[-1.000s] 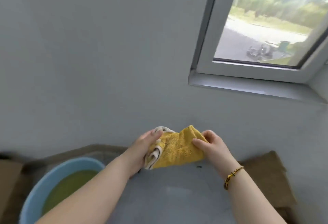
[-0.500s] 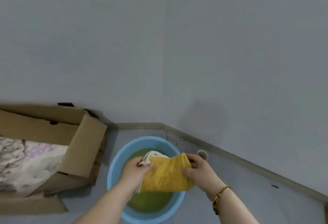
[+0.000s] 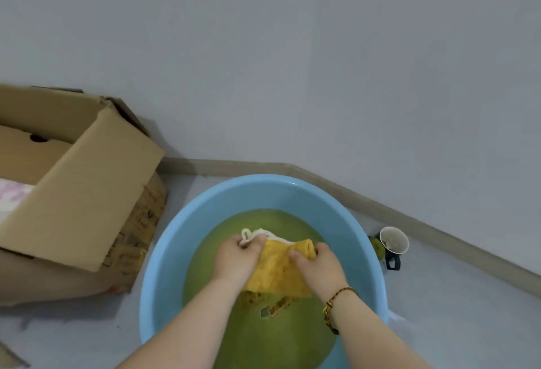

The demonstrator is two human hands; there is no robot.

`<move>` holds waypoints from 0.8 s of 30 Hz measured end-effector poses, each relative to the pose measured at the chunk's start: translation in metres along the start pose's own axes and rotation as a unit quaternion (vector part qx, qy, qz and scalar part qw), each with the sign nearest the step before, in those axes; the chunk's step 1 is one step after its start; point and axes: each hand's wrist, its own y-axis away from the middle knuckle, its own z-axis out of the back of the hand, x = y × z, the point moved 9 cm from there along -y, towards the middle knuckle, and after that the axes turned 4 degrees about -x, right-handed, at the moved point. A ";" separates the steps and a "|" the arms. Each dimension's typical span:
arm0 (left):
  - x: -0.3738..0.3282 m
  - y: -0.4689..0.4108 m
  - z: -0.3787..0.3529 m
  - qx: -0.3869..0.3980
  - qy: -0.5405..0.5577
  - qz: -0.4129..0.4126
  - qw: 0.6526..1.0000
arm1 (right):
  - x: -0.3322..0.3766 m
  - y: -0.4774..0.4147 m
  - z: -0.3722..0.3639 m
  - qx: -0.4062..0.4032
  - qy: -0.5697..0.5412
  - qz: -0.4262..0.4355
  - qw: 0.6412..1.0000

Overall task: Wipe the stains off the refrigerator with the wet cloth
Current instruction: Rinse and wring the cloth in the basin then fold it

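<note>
Yellow and nubbly, the cloth (image 3: 279, 273) is hanging bunched between two hands over the middle of a blue basin (image 3: 187, 222), just above the greenish water (image 3: 263, 339) filling it. Its lower edge is reaching down close to the surface; whether it is dipping in cannot be told. The left hand (image 3: 237, 257) is gripping the cloth's left end, fingers curled over the top, with a white border (image 3: 257, 232) of the fabric poking out beyond the knuckles. The right hand (image 3: 317, 266) is pinching the right end, thumb lying on the near face and fingers wrapped behind. A braided bracelet (image 3: 336, 300) of dark and gold thread is circling the right wrist.

The basin is standing on a pale grey floor (image 3: 468, 310), near the corner where two grey walls (image 3: 292, 61) are meeting above a beige skirting board (image 3: 409, 213). An open cardboard box (image 3: 87, 193) is sitting just beside it on the left, one flap leaning out towards the rim, with something pale and patterned (image 3: 11, 199) lying inside. On the right, just beside the basin, a cup (image 3: 393, 240) with a white inside and a dark handle is standing on the floor, and a small green object (image 3: 377, 247) is lying between cup and basin.
</note>
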 end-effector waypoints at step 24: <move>0.071 -0.078 -0.049 -0.028 0.114 0.022 0.993 | -0.025 -0.056 -0.058 -0.051 -0.083 0.050 0.994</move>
